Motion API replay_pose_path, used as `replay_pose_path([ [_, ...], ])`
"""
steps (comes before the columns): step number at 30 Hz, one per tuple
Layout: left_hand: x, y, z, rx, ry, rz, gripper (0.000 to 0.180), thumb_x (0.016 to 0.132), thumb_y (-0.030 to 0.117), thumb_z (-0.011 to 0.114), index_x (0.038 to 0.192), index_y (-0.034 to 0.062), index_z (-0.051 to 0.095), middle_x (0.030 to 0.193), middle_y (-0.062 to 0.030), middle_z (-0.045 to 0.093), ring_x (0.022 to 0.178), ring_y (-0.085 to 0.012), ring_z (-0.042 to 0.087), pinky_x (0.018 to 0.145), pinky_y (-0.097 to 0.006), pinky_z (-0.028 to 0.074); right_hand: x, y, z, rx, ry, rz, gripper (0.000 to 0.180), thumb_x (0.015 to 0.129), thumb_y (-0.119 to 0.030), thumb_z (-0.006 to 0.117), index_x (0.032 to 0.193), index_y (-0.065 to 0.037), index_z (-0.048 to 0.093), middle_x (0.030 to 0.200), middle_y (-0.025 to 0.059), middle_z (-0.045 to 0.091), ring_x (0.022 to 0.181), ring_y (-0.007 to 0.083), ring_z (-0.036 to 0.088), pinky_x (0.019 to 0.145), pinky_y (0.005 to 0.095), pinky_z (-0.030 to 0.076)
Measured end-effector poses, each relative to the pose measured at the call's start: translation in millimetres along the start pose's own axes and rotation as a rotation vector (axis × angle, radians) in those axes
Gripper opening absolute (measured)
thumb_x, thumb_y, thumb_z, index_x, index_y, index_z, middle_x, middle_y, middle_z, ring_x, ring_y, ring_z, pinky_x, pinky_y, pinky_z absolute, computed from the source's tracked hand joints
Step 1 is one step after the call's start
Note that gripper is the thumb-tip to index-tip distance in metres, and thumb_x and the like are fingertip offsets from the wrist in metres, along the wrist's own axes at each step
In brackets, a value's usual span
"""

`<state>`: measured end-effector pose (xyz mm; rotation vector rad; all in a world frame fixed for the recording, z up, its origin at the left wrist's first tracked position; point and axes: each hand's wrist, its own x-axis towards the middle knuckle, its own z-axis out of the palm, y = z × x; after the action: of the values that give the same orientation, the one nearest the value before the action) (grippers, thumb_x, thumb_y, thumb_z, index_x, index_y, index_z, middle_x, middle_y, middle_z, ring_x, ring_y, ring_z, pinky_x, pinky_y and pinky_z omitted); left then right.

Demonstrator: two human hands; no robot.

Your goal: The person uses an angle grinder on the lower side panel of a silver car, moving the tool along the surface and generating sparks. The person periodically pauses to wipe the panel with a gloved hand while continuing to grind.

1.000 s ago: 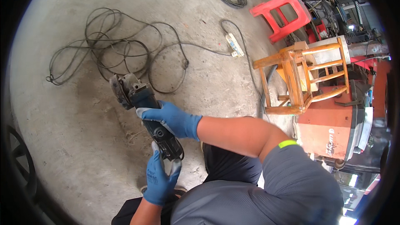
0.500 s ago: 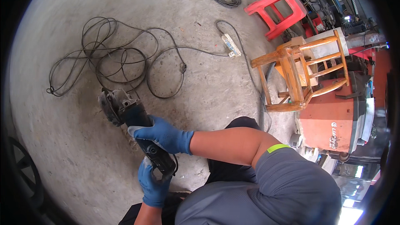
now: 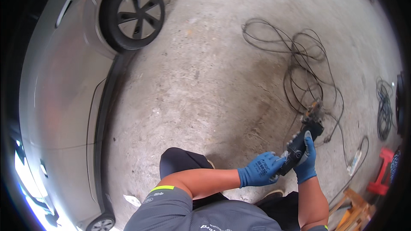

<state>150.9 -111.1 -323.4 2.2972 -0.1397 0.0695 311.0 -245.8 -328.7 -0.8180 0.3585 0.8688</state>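
Observation:
A dark angle grinder (image 3: 297,149) is held in front of my body by both hands, in blue gloves with grey fingertips. My right hand (image 3: 306,158) wraps round the middle of its body, thumb along the top and fingertips showing on the far side. At the rear end, my left hand (image 3: 262,169) has its fingers closed against the casing; some of them are hidden. The grinder's head points away from me and is slightly blurred. Beyond it, a loosely looped black cable (image 3: 306,55) lies on the concrete floor.
A silver car (image 3: 64,102) stands along the left side. To the right are a power strip (image 3: 355,162), a second cable coil (image 3: 385,111), a red stool (image 3: 381,173) and a wooden chair (image 3: 354,211). A white scrap (image 3: 132,200) lies near the car.
The view has swung left, bringing the car in and shifting the cables and stool to the right. The grinder has been turned, its head now pointing up and right; both hands stay on it.

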Motion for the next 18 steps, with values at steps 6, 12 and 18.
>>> replay_pose_path([
  [6,-3,19,0,0.062,0.087,-0.040,0.081,0.080,0.020,0.074,0.150,-0.0069,0.043,0.108,-0.0206,0.061,0.098,-0.0390,0.059,0.091,-0.049,0.048,-7,-1,7,0.043,-0.054,-0.035,0.037,0.101,-0.036,0.072,0.119,-0.006,0.060,0.104,0.0087,0.067,0.091,0.0229,0.068,0.085,0.0386,0.059],
  [12,19,78,23,-0.089,0.028,-0.049,0.089,0.083,0.022,0.073,0.157,-0.0065,0.033,0.111,-0.0226,0.062,0.100,-0.0413,0.059,0.090,-0.049,0.048,-55,-56,-22,-0.101,0.061,-0.053,0.038,0.100,-0.035,0.073,0.125,-0.009,0.061,0.105,0.0064,0.066,0.092,0.0204,0.068,0.086,0.0365,0.059],
  [18,-16,179,-98,-0.724,-0.070,-0.420,0.097,0.089,0.023,0.070,0.166,-0.0016,0.017,0.150,-0.0323,0.050,0.137,-0.0445,0.053,0.113,-0.046,0.045,-142,-82,87,-0.451,0.067,-0.064,0.044,0.100,-0.039,0.072,0.131,-0.010,0.060,0.105,0.0063,0.066,0.094,0.0218,0.067,0.085,0.0368,0.058],
])
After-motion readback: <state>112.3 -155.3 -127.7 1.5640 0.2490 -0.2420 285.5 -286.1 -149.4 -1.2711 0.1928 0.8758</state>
